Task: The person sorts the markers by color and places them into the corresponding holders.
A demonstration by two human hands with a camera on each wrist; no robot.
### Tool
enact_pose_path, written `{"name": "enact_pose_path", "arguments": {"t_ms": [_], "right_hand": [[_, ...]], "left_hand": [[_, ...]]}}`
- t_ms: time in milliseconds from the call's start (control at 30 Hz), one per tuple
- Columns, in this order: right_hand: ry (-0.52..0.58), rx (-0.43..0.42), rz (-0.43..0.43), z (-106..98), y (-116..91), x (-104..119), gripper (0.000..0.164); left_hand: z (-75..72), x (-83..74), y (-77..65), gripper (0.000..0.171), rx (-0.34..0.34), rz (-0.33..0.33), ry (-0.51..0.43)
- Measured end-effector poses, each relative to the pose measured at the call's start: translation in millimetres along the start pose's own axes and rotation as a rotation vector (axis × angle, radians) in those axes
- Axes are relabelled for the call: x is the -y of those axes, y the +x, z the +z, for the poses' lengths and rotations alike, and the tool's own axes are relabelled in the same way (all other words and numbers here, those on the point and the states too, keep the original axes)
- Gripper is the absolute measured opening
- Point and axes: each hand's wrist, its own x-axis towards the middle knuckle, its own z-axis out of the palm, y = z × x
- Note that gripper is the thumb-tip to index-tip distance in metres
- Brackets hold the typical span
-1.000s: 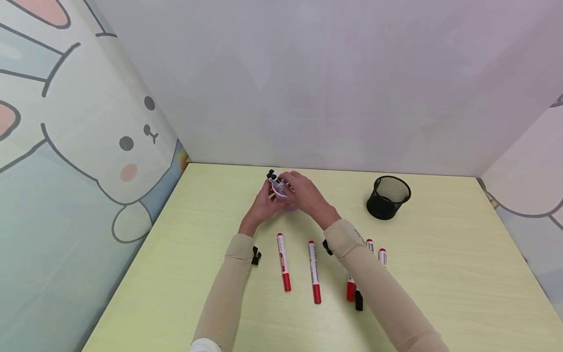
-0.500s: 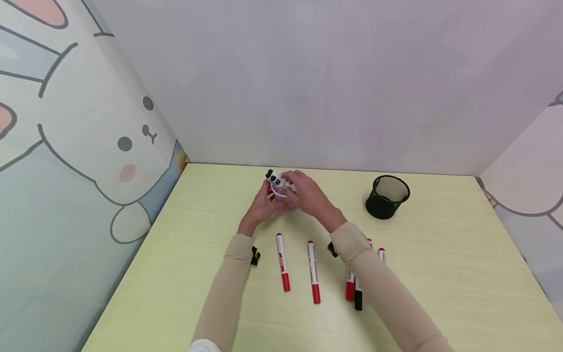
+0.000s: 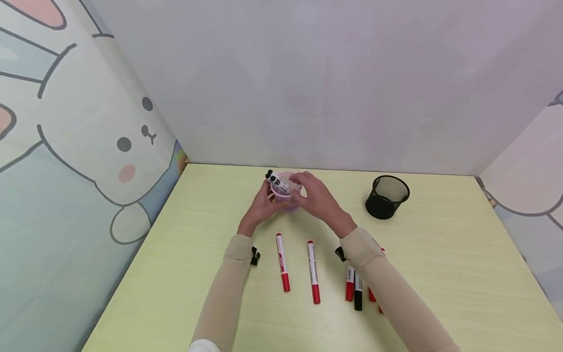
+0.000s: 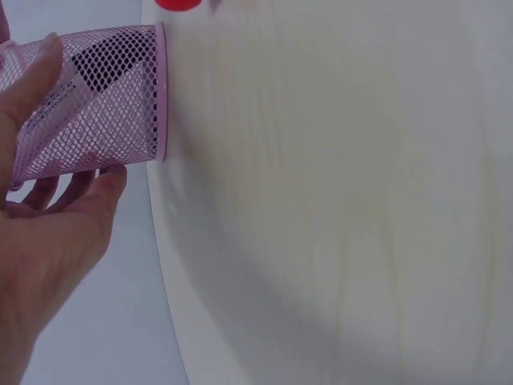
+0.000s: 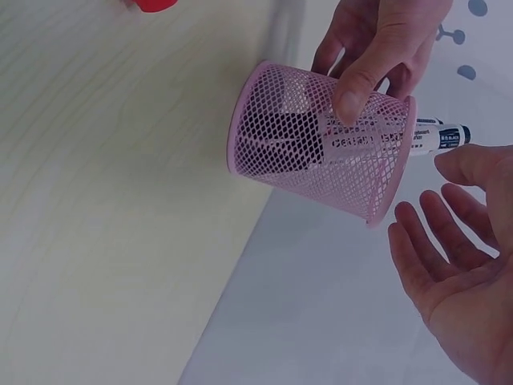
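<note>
My left hand grips a pink mesh pen cup near the back of the table, its thumb on one side and fingers round the other. Black-capped whiteboard markers lean inside the cup, caps down in the mesh and black ends poking past the rim. Just right of the cup's mouth is my right hand, fingers loosely bent and apart. The right wrist view shows nothing in that palm, with the thumb close to a marker's end; whether they touch, I cannot tell.
A black mesh pen cup stands at the back right. Two red-capped markers lie apart in front of my hands. Further right, a black-capped marker lies among red ones, some partly under my right sleeve.
My right hand has drawn back to the right from the markers in the pink cup, uncovering more of its rim. My left hand keeps its hold on the cup.
</note>
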Motion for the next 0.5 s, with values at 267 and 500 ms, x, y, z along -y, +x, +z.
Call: {"name": "enact_pose_path", "arguments": {"t_ms": [267,500], "right_hand": [[-0.024,-0.013,-0.001,-6.6,-8.5,-3.6,0.033],[-0.027,-0.021,0.007,-11.4,-19.0,-4.4,0.034]], "left_hand": [[0.4,1.0,0.2,0.092,0.008,-0.017,-0.003],[0.8,-0.3,-0.3,0.09,-0.004,-0.022,0.017]]}}
